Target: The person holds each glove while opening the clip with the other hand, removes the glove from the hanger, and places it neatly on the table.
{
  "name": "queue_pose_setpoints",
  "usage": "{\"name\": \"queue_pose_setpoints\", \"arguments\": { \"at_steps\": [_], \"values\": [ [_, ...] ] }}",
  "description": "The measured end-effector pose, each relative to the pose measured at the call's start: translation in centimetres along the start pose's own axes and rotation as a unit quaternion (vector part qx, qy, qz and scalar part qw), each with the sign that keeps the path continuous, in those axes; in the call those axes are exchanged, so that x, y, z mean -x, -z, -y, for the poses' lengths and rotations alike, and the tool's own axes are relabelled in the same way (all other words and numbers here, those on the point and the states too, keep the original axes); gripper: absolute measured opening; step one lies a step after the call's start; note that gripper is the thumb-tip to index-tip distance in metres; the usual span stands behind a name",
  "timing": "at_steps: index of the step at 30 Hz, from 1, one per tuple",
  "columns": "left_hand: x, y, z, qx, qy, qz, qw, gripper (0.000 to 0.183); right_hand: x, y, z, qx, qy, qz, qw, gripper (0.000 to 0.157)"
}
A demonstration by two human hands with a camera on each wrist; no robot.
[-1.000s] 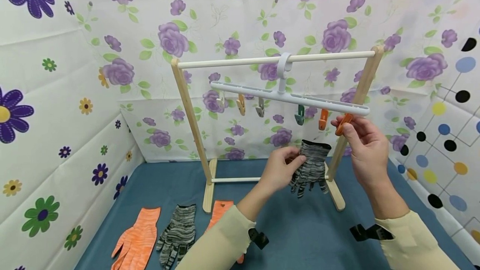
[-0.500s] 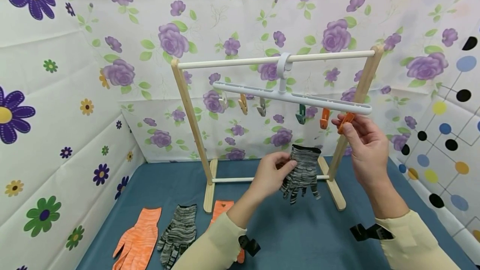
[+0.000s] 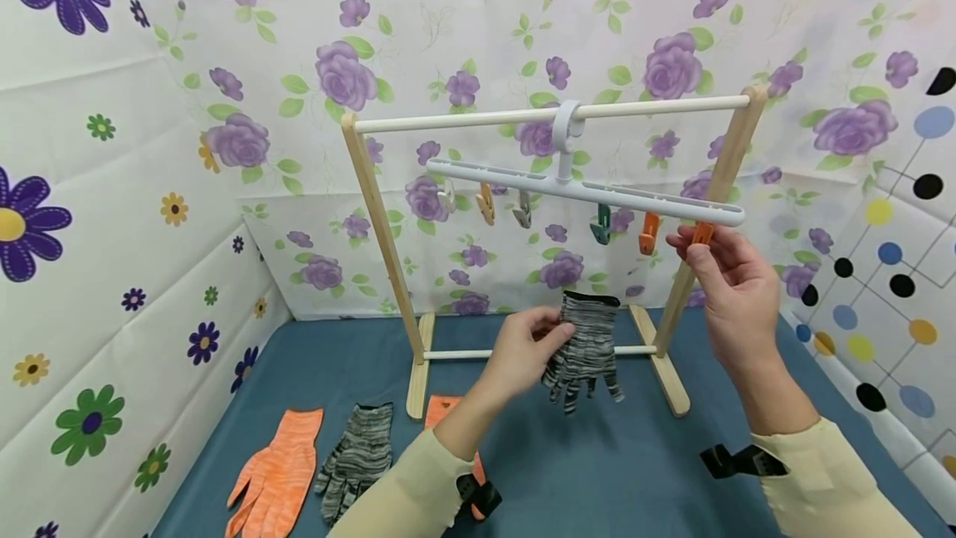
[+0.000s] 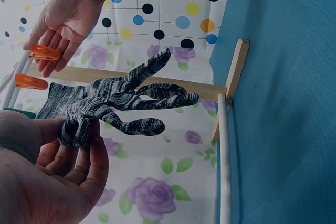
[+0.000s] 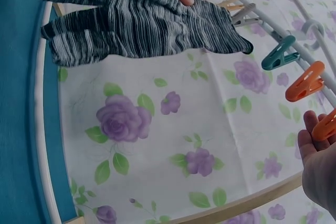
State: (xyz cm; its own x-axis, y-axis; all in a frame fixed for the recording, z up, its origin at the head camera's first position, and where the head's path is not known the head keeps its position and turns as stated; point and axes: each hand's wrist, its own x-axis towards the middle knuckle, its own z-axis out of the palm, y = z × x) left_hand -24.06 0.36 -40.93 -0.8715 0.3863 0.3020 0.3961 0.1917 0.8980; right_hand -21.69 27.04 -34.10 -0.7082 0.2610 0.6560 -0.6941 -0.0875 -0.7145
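My left hand (image 3: 523, 349) pinches a grey-and-black striped knit glove (image 3: 588, 337) at its side, between thumb and fingers. The glove hangs cuff up, its fingers dangling above the table, and is apart from the hanger. At the right end of the white clip hanger (image 3: 642, 199), my right hand (image 3: 739, 301) holds an orange clothespin (image 3: 702, 233) between thumb and fingers. Another orange clothespin (image 5: 305, 82) and a green one (image 5: 279, 53) hang just left of it. In the left wrist view the striped glove (image 4: 100, 100) points its fingers away from my left palm.
A wooden rack (image 3: 384, 231) carries the hanger on its top white rod (image 3: 463, 120). White, tan and grey clothespins (image 3: 523, 210) hang on the left half. On the blue table lie an orange glove (image 3: 280, 467), a striped glove (image 3: 362, 447) and another orange item (image 3: 442, 408), partly behind my left arm.
My left hand has moved left and slightly down with the striped glove, away from the right hand. The right hand stays at the orange clothespin, which now stands more upright.
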Motion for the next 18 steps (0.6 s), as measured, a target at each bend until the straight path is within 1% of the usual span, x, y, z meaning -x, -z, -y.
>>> {"name": "queue_pose_setpoints", "arguments": {
  "at_steps": [7,11,15,18],
  "values": [
    [0.6,0.7,0.1,0.008,0.028,-0.006,0.9996,0.035,0.0,0.3,0.0,-0.03,0.001,0.002,1.0,0.041],
    [1.1,1.0,0.3,0.014,0.044,-0.014,0.9988,0.035,0.1,0.5,0.0,-0.035,-0.001,0.004,0.999,0.043],
    [1.7,1.4,0.5,0.022,0.06,-0.019,0.9978,0.035,0.3,0.8,-0.1,-0.021,-0.002,0.005,1.0,0.046],
    [2.2,1.7,0.8,0.03,0.071,-0.019,0.9968,0.036,0.6,1.1,-0.2,0.004,-0.003,0.005,1.0,0.047]
  ]
}}
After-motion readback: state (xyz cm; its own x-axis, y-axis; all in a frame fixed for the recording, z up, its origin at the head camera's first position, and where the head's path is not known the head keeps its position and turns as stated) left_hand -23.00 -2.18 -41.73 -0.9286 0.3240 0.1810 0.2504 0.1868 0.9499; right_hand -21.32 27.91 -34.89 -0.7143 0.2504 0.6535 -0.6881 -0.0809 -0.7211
